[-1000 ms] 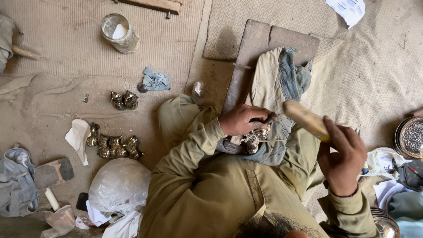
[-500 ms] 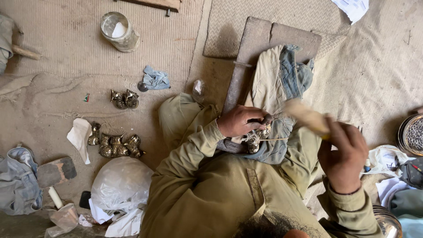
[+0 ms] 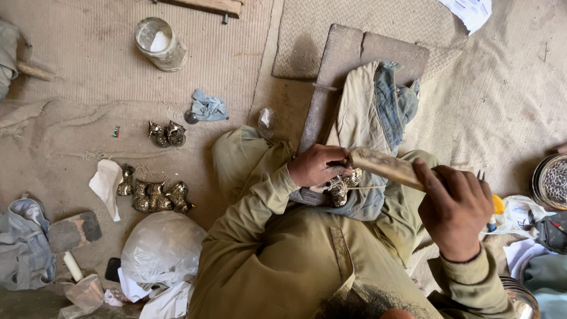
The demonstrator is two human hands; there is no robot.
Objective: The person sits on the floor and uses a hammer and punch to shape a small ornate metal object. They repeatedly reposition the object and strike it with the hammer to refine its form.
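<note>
Currently filing or striking step in hand, by appearance. Loose brass pieces (image 3: pixel 152 197) lay on floor mat, far left. Left hand (image 3: pixel 318 165) curled, pinching small brass piece (image 3: pixel 341 184) against cloth pad (image 3: pixel 360 201) on lap. Right hand (image 3: pixel 453 208) fisted around pale wooden tool (image 3: pixel 387 166), tip touching piece; tool type unclear. Next move called for steady left-hand clamp, controlled stroke.

Left hand (image 3: pixel 319 165): forearm angled in across the lap, wrist bent, fingers curled tight and pressed down, knuckles up. Right hand (image 3: pixel 453 207): raised beside it, back of hand toward camera, fingers wrapped closed, elbow bent sharply. Both sleeves reach the wrists. Hands apart.
</note>
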